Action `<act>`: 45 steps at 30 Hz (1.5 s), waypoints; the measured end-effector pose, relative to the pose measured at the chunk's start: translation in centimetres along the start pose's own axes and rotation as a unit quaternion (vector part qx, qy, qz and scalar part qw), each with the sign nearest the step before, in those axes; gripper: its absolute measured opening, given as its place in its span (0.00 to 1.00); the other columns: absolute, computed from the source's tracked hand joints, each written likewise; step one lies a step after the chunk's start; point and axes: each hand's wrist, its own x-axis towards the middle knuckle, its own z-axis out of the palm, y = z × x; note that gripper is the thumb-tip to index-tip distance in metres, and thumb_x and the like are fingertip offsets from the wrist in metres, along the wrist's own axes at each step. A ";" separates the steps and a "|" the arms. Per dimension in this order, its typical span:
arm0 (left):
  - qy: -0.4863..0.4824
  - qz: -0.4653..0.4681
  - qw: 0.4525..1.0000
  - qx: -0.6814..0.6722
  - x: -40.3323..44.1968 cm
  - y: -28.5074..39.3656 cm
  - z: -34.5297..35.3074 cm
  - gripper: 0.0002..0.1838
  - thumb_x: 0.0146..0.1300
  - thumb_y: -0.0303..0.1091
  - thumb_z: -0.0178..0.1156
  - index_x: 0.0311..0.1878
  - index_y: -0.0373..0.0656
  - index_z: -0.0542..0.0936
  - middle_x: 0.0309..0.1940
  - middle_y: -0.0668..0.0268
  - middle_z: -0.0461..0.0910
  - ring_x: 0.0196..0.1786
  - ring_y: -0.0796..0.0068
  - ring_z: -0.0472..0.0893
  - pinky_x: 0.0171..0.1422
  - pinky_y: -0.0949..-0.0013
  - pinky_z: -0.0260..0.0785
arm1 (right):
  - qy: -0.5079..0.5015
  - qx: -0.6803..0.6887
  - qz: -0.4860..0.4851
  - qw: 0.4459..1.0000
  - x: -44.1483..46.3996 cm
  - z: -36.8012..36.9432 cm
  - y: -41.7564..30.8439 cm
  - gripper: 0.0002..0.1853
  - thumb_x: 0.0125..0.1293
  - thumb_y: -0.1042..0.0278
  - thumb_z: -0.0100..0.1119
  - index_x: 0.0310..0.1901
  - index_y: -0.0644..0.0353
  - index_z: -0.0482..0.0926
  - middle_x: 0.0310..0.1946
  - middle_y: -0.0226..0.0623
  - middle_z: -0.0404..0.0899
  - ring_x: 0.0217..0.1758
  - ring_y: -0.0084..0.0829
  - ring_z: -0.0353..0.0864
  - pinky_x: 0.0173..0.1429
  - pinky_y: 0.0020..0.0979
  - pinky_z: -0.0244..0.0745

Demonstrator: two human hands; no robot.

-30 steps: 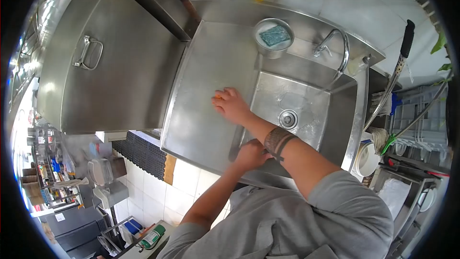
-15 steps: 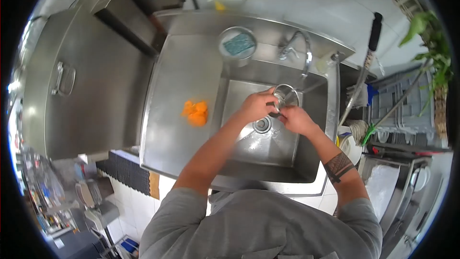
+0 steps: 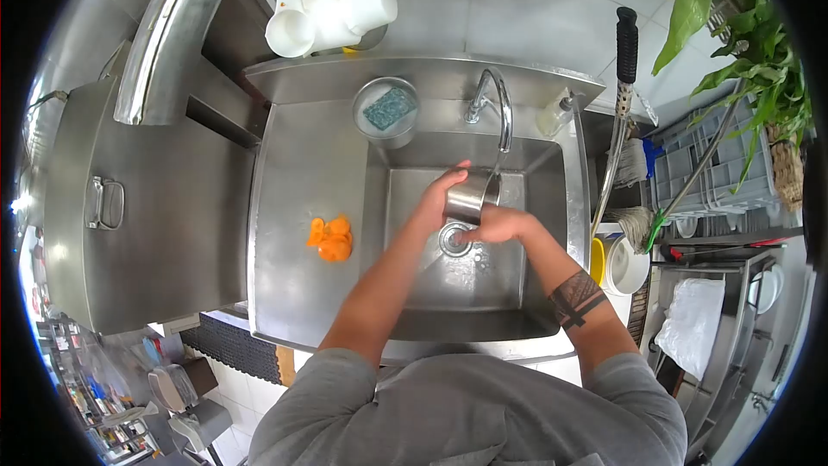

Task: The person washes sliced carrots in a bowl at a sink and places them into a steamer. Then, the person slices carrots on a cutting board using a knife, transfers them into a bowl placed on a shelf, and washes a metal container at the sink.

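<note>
Over the sink basin (image 3: 414,289), a small metal cup (image 3: 467,197) is tilted under the stream of the faucet (image 3: 504,112). My left hand (image 3: 441,197) is wrapped round the cup's left side. At its lower right, my right hand (image 3: 498,224) lies by the cup's base with fingers stretched over the drain; whether it grips the cup is hard to see. Several orange pieces (image 3: 334,242) lie on the steel counter (image 3: 302,164) left of the basin. Behind them stands a round metal bowl (image 3: 385,134) with a green scouring pad (image 3: 389,110) in whitish liquid.
A soap bottle (image 3: 555,116) stands at the sink's back right corner. White plastic containers (image 3: 332,15) hang at the top. Long handles (image 3: 614,138), a plant (image 3: 746,52) and grey crates (image 3: 716,164) are at the right. A steel cabinet (image 3: 164,207) adjoins the counter's left.
Both hands have moved from the counter side to the basin, and the cup is now held under the faucet. The orange pieces have been left on the counter. The view has shifted.
</note>
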 end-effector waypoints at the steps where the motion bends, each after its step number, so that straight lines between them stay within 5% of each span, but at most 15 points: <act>1: 0.002 0.000 1.000 -0.001 -0.1 -1.2 -0.5 0.31 0.74 0.48 0.63 0.78 0.54 0.75 0.66 0.59 0.82 0.67 0.59 0.82 0.72 0.52 0.75 | -0.002 0.000 -0.001 1.000 0.0 -1.1 -0.9 0.39 0.76 0.51 0.68 0.80 0.60 0.66 0.75 0.55 0.73 0.77 0.50 0.75 0.82 0.49 0.67; 4: -0.009 0.064 0.986 -0.152 0.5 -4.4 -1.2 0.28 0.73 0.45 0.67 0.74 0.57 0.77 0.57 0.65 0.84 0.60 0.61 0.84 0.64 0.56 0.78 | 0.103 0.665 0.068 0.736 1.4 -2.7 -3.1 0.22 0.82 0.56 0.58 0.62 0.69 0.77 0.55 0.46 0.87 0.51 0.38 0.92 0.54 0.42 0.88; 7: 0.052 -0.055 0.986 -0.147 -1.5 -1.6 1.4 0.28 0.76 0.46 0.61 0.77 0.53 0.76 0.64 0.59 0.83 0.65 0.57 0.84 0.71 0.52 0.77 | 0.213 0.652 0.052 0.726 1.8 -1.6 -2.7 0.29 0.77 0.52 0.65 0.64 0.72 0.78 0.58 0.47 0.84 0.59 0.44 0.89 0.61 0.43 0.85; 9: 0.025 -0.006 0.993 -0.118 0.3 -1.2 -0.6 0.29 0.74 0.46 0.64 0.76 0.55 0.76 0.60 0.61 0.83 0.63 0.58 0.84 0.67 0.53 0.78 | 0.245 0.476 0.091 0.840 2.6 1.9 1.4 0.41 0.73 0.43 0.67 0.73 0.72 0.72 0.65 0.57 0.80 0.65 0.49 0.85 0.68 0.45 0.81; 11: -0.003 0.039 0.995 -0.088 0.6 -1.4 -1.5 0.29 0.72 0.45 0.67 0.75 0.57 0.76 0.55 0.62 0.84 0.61 0.58 0.84 0.63 0.54 0.79 | 0.245 -0.196 -0.019 0.949 1.8 4.4 1.6 0.34 0.76 0.38 0.64 0.71 0.57 0.77 0.59 0.43 0.86 0.60 0.40 0.88 0.66 0.43 0.82; 13: 0.007 0.044 0.998 0.050 0.5 -1.2 -1.4 0.31 0.73 0.45 0.64 0.78 0.55 0.75 0.61 0.61 0.84 0.62 0.59 0.85 0.69 0.53 0.77 | 0.195 -0.171 0.023 0.965 -0.4 2.5 -0.8 0.35 0.74 0.41 0.66 0.75 0.53 0.75 0.59 0.43 0.87 0.65 0.40 0.85 0.70 0.44 0.80; 15: 0.001 0.049 0.999 -0.004 0.0 -3.2 -1.6 0.30 0.75 0.45 0.63 0.79 0.55 0.74 0.62 0.63 0.83 0.63 0.62 0.84 0.70 0.54 0.77 | 0.001 0.169 0.092 0.981 0.8 -0.6 -0.3 0.31 0.74 0.48 0.67 0.71 0.59 0.77 0.57 0.46 0.87 0.61 0.43 0.88 0.67 0.46 0.82; 16: -0.001 0.075 0.994 -0.078 0.0 -4.6 -1.5 0.29 0.76 0.46 0.62 0.78 0.56 0.75 0.63 0.64 0.83 0.64 0.63 0.84 0.70 0.55 0.76 | 0.049 0.537 0.055 0.840 2.1 -0.2 2.1 0.25 0.74 0.57 0.67 0.65 0.65 0.79 0.55 0.48 0.87 0.54 0.43 0.90 0.62 0.47 0.85; 20: 0.028 0.076 0.993 -0.089 2.0 -5.7 -0.7 0.30 0.77 0.52 0.63 0.76 0.51 0.76 0.68 0.65 0.80 0.65 0.66 0.82 0.71 0.60 0.73 | 0.299 0.689 0.148 0.643 1.9 -1.6 -2.8 0.20 0.76 0.60 0.65 0.60 0.68 0.81 0.55 0.51 0.87 0.55 0.47 0.90 0.59 0.46 0.85; 24: 0.088 0.167 0.980 0.066 4.1 -4.9 -1.1 0.23 0.81 0.48 0.59 0.68 0.45 0.82 0.65 0.65 0.83 0.62 0.71 0.82 0.70 0.66 0.71 | 0.416 0.168 0.165 0.878 2.1 4.5 -2.3 0.29 0.78 0.50 0.63 0.58 0.76 0.81 0.50 0.58 0.88 0.44 0.51 0.89 0.53 0.45 0.82; 27: 0.089 0.199 0.968 0.122 3.2 -5.3 -1.1 0.25 0.80 0.52 0.60 0.68 0.43 0.82 0.58 0.64 0.86 0.58 0.71 0.84 0.64 0.65 0.76 | 0.390 0.127 0.208 0.888 1.2 -0.1 -3.4 0.30 0.76 0.46 0.67 0.46 0.76 0.85 0.34 0.57 0.87 0.36 0.45 0.88 0.47 0.45 0.80; 31: -0.071 -0.050 0.989 -0.119 0.2 -3.5 -1.1 0.29 0.76 0.56 0.63 0.70 0.48 0.78 0.60 0.62 0.85 0.60 0.63 0.86 0.64 0.53 0.80 | 0.336 0.121 0.180 0.916 -0.4 -6.5 -5.2 0.33 0.74 0.40 0.67 0.28 0.71 0.85 0.24 0.51 0.84 0.30 0.41 0.86 0.41 0.44 0.77; 37: -0.015 0.021 0.981 -0.195 2.1 -3.8 0.5 0.22 0.74 0.49 0.66 0.61 0.43 0.82 0.55 0.60 0.87 0.56 0.58 0.88 0.59 0.42 0.82 | 0.470 -0.034 0.115 0.874 2.2 -7.0 -2.7 0.19 0.74 0.53 0.62 0.39 0.64 0.87 0.37 0.55 0.88 0.44 0.61 0.88 0.51 0.49 0.83; 40: 0.193 0.053 0.980 -0.010 3.1 -3.8 1.3 0.17 0.75 0.45 0.65 0.56 0.43 0.84 0.49 0.60 0.88 0.46 0.56 0.90 0.46 0.45 0.86 | 0.350 -0.040 0.021 0.936 2.8 -5.4 -2.0 0.12 0.76 0.61 0.58 0.45 0.58 0.87 0.45 0.56 0.88 0.51 0.59 0.86 0.57 0.47 0.80; 45: 0.167 0.125 0.976 0.062 6.5 -5.6 0.7 0.15 0.76 0.44 0.59 0.51 0.43 0.86 0.49 0.55 0.90 0.41 0.52 0.91 0.41 0.46 0.85 | 0.353 -0.020 0.002 0.935 3.1 -2.7 -4.1 0.12 0.76 0.66 0.59 0.51 0.62 0.88 0.50 0.51 0.89 0.52 0.48 0.89 0.60 0.40 0.81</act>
